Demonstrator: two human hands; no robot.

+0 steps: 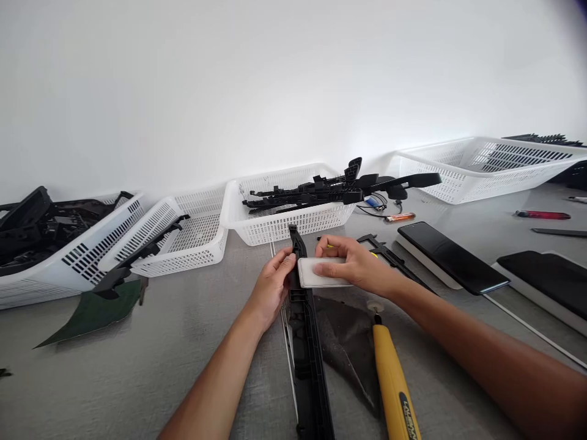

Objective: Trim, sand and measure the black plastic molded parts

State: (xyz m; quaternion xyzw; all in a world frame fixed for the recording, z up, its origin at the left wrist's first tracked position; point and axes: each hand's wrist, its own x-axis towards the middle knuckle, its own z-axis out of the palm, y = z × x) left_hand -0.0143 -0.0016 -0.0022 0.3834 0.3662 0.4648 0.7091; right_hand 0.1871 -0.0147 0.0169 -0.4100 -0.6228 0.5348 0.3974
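Observation:
My left hand is closed around the upper part of a long black plastic part, which stretches toward me along the table. In my right hand is a white rectangular block, pinched between thumb and fingers. The block's left end is against or just over the black part, close to my left fingers; whether it touches cannot be made out. A yellow handheld tool with a small round disc tip lies just right of the part. Dark sheet material lies between them.
White baskets stand along the wall, some with black plastic parts. On the right lie calipers, a phone on a white block, an orange lighter and a red pen-like tool. Green sheet lies left.

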